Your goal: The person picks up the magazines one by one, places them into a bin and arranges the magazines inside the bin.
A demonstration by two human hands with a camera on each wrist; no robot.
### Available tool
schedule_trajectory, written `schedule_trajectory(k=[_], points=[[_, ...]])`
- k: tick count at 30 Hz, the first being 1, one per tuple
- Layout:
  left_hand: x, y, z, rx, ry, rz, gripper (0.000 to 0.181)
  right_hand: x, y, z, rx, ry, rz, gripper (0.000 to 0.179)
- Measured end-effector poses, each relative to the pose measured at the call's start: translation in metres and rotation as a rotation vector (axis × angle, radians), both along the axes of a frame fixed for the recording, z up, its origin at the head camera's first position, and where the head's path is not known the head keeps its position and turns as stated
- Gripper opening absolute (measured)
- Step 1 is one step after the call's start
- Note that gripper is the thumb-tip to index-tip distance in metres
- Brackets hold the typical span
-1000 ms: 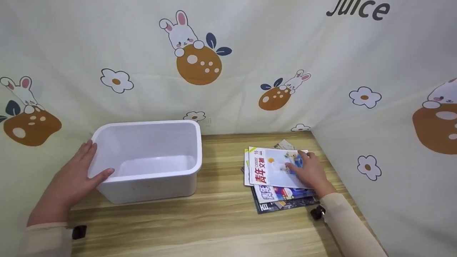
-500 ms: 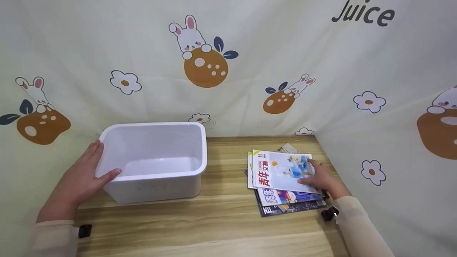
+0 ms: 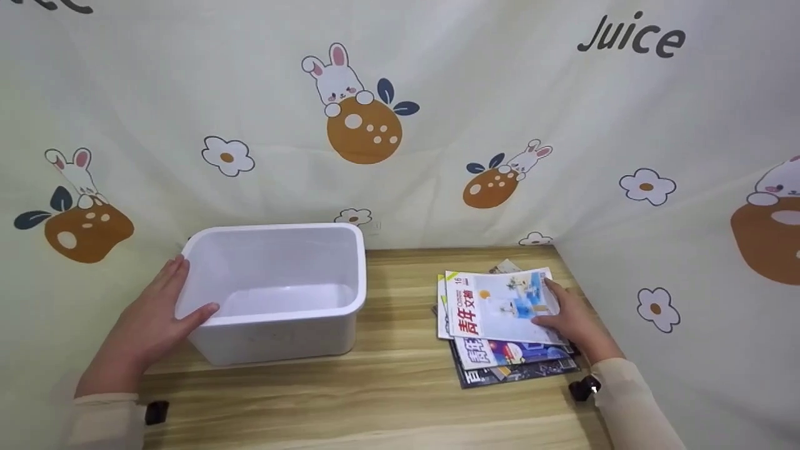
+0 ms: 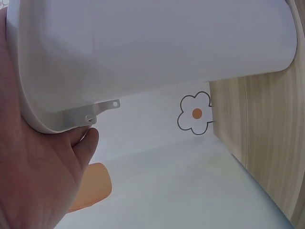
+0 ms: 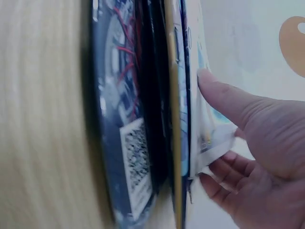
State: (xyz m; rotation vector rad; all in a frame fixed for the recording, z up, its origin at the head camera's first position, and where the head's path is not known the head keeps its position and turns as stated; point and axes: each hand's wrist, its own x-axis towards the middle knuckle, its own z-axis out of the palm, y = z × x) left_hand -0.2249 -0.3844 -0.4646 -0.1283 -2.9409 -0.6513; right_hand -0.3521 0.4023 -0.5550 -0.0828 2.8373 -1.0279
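Holding the white box (image 3: 269, 340) by its left end with my left hand (image 3: 150, 319), I have my thumb over the rim and my fingers on the outside. My right hand (image 3: 578, 325) pinches the right edge of the top magazine (image 3: 500, 306), thumb on the cover and other fingers at the edge. That magazine is on a messy pile (image 3: 442, 312) on the desk (image 3: 375, 406), well apart from the box, to its right. A purple magazine (image 3: 478, 353) and a dark magazine (image 3: 537, 372) poke out at the near side. I think I am close to the start. Getting a hold with both hands looks done. I cannot tell if the top magazine is lifted at all. No magazine shows inside the box, so the whole pile looks left to do.
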Motion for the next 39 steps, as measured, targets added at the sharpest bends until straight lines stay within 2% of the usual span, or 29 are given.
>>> schedule_trajectory(k=[6, 9, 17, 21, 28, 32, 36, 39], points=[[0.001, 0.0, -0.001, 0.004, -0.01, 0.011, 0.115, -0.001, 0.006, -0.005, -0.192, -0.067, 0.021, 0.102], [0.002, 0.001, 0.0, 0.003, -0.007, 0.012, 0.115, 0.0, 0.009, -0.005, -0.223, -0.062, 0.035, 0.098], [0.004, 0.002, -0.002, 0.009, 0.008, 0.017, 0.114, 0.0, 0.013, 0.005, -0.158, 0.003, 0.056, 0.087], [0.005, 0.003, 0.0, 0.015, 0.002, 0.02, 0.114, 0.001, 0.012, 0.009, -0.136, 0.064, 0.037, 0.08], [0.004, 0.003, 0.005, 0.013, 0.028, 0.01, 0.113, 0.004, 0.002, 0.021, 0.045, 0.247, 0.005, 0.071], [0.005, 0.003, 0.004, 0.017, 0.012, 0.012, 0.115, 0.007, -0.003, 0.032, 0.128, 0.288, -0.02, 0.071], [0.004, 0.004, 0.003, 0.022, 0.0, 0.011, 0.115, 0.01, -0.002, 0.043, 0.123, 0.297, -0.037, 0.072], [0.004, 0.004, 0.003, 0.019, 0.001, 0.013, 0.115, 0.011, 0.0, 0.051, 0.049, 0.305, -0.039, 0.072]])
